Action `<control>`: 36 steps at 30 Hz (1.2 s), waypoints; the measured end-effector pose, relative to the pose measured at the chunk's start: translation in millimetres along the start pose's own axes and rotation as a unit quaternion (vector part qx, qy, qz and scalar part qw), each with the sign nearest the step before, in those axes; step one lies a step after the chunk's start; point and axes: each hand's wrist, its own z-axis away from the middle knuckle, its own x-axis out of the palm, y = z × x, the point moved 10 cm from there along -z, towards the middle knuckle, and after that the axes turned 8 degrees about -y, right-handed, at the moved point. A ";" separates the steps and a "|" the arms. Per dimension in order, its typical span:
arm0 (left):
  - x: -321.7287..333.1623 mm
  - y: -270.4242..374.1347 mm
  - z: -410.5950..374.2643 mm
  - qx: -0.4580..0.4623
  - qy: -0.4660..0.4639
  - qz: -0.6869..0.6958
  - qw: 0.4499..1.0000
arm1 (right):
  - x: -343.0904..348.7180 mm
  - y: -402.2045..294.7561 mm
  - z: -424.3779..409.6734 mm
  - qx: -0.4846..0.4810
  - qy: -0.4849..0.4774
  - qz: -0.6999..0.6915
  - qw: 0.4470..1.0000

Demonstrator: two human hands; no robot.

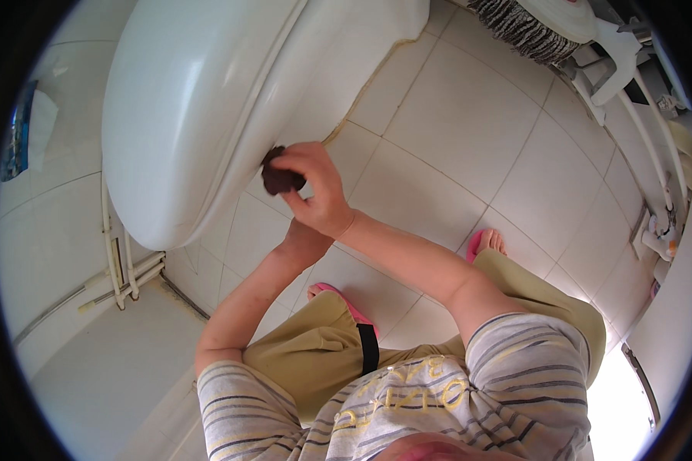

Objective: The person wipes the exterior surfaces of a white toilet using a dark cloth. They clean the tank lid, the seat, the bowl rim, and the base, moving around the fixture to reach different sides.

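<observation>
My right hand [320, 187] grips a crumpled dark brown cloth or pad [282, 173] between thumb and fingers. The cloth touches or nearly touches the underside of the white toilet's rim [259, 129], whose lid [179, 115] is down. Below my right wrist is my left hand [308, 239]; its fingers are hidden behind the right hand, so what it holds does not show. The toilet's base [346, 75] meets the floor along a yellowed sealant line.
Pale tiles [455, 127] cover the floor around my pink slippers [476, 245]. White pipes [112, 259] run along the left wall. A round mop head with grey strands [525, 34] stands at upper right, near a white plastic frame [617, 63].
</observation>
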 end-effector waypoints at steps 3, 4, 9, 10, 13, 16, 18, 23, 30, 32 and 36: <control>-11.6 3.9 8.3 0.001 0.021 0.059 0.998 | -60.7 33.4 -41.9 0.056 0.185 -0.053 0.980; -10.5 3.2 7.1 -0.005 0.012 0.049 0.999 | -78.8 36.9 -65.7 0.045 0.215 -0.043 0.975; -19.1 2.6 8.0 -0.008 0.028 0.054 0.998 | -94.9 15.1 -107.1 -0.054 0.222 0.111 0.967; -21.2 2.0 8.5 -0.004 0.037 0.058 0.998 | -82.0 7.7 -94.0 -0.059 0.203 0.122 0.970; -22.7 -2.8 7.2 0.004 0.080 0.056 0.995 | -37.3 2.3 -45.4 -0.052 0.102 0.097 0.989; -23.3 -5.4 -7.3 -0.023 0.014 0.105 0.994 | -16.1 27.7 -16.4 0.026 0.017 -0.001 1.000; -26.7 -2.1 -10.7 -0.023 -0.023 0.125 0.992 | -26.4 51.3 -13.5 0.088 0.040 -0.033 0.995; -65.5 4.1 4.2 0.026 0.160 0.092 0.983 | -136.0 53.4 -134.4 -0.021 0.253 0.139 0.957; -157.9 -12.5 -0.6 -0.004 0.320 0.100 0.942 | -154.3 126.7 -159.1 0.006 0.287 0.247 0.926; -157.9 -13.3 -7.7 -0.004 0.312 0.102 0.945 | -136.1 166.9 -137.1 0.083 0.213 0.327 0.917; -128.2 -16.8 -8.9 0.002 0.276 0.105 0.955 | -140.8 177.2 -114.8 0.111 0.230 0.265 0.930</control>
